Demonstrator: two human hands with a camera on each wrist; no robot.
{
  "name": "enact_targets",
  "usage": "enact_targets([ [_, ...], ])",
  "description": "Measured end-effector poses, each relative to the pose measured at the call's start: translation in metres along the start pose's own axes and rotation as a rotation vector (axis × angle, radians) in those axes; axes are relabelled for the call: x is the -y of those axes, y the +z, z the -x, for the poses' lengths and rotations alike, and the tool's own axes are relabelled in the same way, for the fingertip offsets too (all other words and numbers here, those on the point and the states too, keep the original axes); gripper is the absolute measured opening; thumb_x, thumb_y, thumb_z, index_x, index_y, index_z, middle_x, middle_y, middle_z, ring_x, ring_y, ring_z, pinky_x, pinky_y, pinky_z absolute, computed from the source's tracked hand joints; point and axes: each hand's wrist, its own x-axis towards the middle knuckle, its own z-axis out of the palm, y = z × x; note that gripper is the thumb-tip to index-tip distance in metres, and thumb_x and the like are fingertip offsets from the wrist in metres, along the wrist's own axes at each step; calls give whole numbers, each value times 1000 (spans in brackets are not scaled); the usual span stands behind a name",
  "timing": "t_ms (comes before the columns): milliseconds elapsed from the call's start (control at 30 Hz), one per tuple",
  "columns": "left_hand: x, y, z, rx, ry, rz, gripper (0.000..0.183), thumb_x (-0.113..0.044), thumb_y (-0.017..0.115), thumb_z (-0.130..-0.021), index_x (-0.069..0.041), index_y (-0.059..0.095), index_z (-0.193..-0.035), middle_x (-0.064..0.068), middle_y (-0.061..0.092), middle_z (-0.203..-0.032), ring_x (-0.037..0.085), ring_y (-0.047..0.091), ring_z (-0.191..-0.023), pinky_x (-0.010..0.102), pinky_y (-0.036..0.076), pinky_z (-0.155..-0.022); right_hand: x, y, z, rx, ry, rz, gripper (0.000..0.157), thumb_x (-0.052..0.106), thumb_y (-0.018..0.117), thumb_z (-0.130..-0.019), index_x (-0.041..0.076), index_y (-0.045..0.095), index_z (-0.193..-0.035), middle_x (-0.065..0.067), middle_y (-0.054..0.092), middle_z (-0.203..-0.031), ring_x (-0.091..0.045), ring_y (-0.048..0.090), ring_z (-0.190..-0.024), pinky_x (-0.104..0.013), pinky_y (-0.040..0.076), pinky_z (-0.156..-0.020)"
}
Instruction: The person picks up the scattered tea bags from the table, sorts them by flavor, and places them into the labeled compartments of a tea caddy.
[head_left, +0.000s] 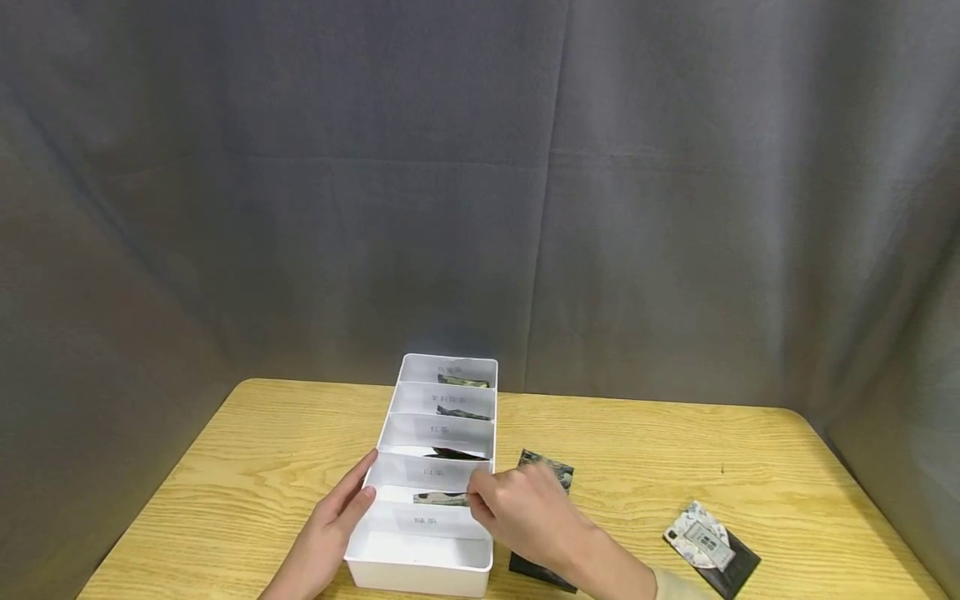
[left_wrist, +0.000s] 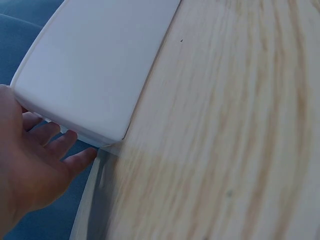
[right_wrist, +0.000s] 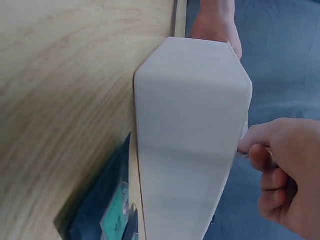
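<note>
A long white divided box (head_left: 420, 577) stands on the table, its compartments marked with paper labels. My left hand (head_left: 322, 533) rests at the box's left rim, thumb and fingers fairly straight and touching the edge. In the left wrist view, its fingers (left_wrist: 61, 142) lie along that rim. Over the right rim, my right hand (head_left: 528, 510) pinches the right end of a camouflage-patterned packet (head_left: 438, 498), which sits in the second compartment from the front. The curled right fingers (right_wrist: 272, 180) show in the right wrist view, where the packet is mostly hidden.
Black patterned packets (head_left: 543, 575) lie right of the box, partly under my right forearm. Farther right is a black packet with a floral label (head_left: 708, 546). Packets also stand in the rear compartments, including a dark one (head_left: 457, 454). A grey curtain (head_left: 480, 208) hangs behind.
</note>
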Motion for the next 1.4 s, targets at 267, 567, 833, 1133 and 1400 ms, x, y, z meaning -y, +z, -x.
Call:
enact_targets([
  [267,0,0,1,2,-1,-7,50,-27,42,-108,-19,32,-156,11,26,-163,28,24,-149,46,23,-119,-3,6,7,79,68,-171,13,13,80,-79,22,70,-76,18,61,-56,10,38,-45,-6,25,-42],
  [567,1,0,0,-3,-3,-6,50,-28,43,-108,-20,32,-156,11,28,-162,24,27,-147,46,23,-120,-6,7,12,137,187,-356,5,18,74,-88,22,76,-85,18,53,-51,18,26,-47,-2,23,-44],
  [833,1,0,0,-5,15,-11,51,-31,44,-107,-21,33,-156,12,29,-162,26,28,-148,46,24,-120,-8,10,16,143,237,-466,4,18,74,-89,20,77,-88,16,44,-47,18,17,-47,-4,18,-42],
  [1133,1,0,-1,11,25,16,51,-26,43,-108,-16,32,-156,14,26,-163,28,26,-148,46,23,-119,-18,2,26,122,250,-536,14,24,73,-91,17,75,-103,18,37,-50,16,18,-51,-3,21,-45],
  [1400,1,-1,-1,10,29,1,50,-26,42,-108,-16,32,-156,14,24,-163,29,24,-149,46,22,-119,-44,-21,50,184,403,-600,17,31,72,-92,25,73,-108,21,39,-55,12,23,-49,-9,24,-45],
])
